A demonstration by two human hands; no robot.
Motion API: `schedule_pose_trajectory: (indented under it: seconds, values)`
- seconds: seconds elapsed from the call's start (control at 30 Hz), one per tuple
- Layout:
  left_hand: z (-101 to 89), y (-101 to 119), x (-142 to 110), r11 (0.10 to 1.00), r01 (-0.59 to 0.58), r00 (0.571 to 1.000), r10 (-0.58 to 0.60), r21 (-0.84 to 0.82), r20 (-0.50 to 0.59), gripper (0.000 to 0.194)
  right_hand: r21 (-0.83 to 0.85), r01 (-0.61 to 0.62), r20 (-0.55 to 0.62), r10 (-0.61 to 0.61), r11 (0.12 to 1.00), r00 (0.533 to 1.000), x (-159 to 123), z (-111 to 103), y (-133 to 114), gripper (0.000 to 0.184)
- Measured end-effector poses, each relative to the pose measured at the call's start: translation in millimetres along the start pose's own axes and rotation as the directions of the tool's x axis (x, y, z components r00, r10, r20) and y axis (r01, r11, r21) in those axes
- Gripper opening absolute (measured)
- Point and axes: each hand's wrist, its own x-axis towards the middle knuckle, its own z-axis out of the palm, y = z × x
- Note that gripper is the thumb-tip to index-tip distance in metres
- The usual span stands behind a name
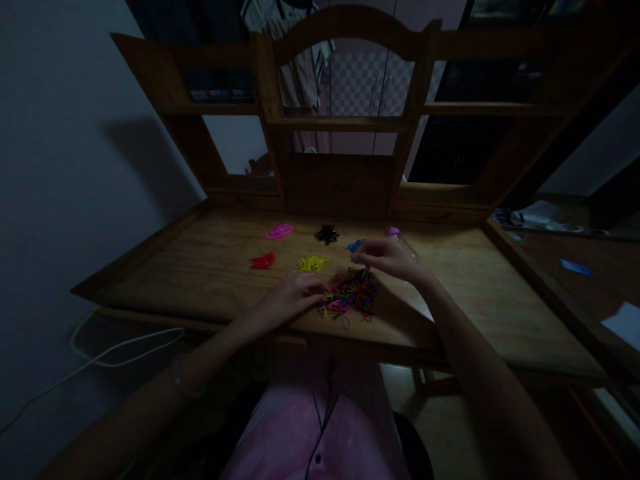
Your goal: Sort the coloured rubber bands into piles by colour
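A mixed heap of small coloured rubber bands point(357, 293) lies near the desk's front edge. My left hand point(295, 298) rests at the heap's left side, thumb and fingers slightly apart with nothing visible between them. Above the heap's far right side, my right hand point(390, 259) has its fingertips pinched together; what is in them, if anything, is too small to make out. Partly behind that hand is a blue pile point(354, 246). Single-colour piles lie beyond the heap: yellow point(311, 264), red point(263, 261), pink point(279, 231) and black point(327, 234).
The wooden desk point(200, 267) has a shelf frame point(345, 124) along its back. A purple-pink object point(393, 232) stands behind my right hand. One loose pink band point(347, 323) lies by the front edge. A white cable point(120, 349) hangs at the left.
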Motion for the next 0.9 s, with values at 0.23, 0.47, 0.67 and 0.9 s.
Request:
schedule_pose_trajectory:
  seconds: [0.23,0.47,0.67,0.9]
  values:
    - [-7.9,7,-1,0.993,0.098,0.989,-0.105,-0.07,-0.105,0.014,0.183,-0.03,0.431,-0.053,0.983,0.901,-4,10,-8,0.023]
    - [-7.2,10,-3,0.991,0.096,0.987,-0.108,-0.094,-0.121,0.015,0.23,-0.065,0.408,-0.035,0.971,0.912,-2,8,-6,0.015]
    - [-7.8,-2,-12,0.993,0.116,0.962,-0.121,-0.035,-0.247,0.018,0.185,-0.035,0.336,-0.03,0.982,0.942,-2,5,-6,0.014]
    - [1.3,-29,-40,0.946,0.26,0.807,-0.323,-0.193,-0.494,0.024,0.09,-0.023,0.379,-0.013,0.996,0.925,-6,5,-7,0.012]
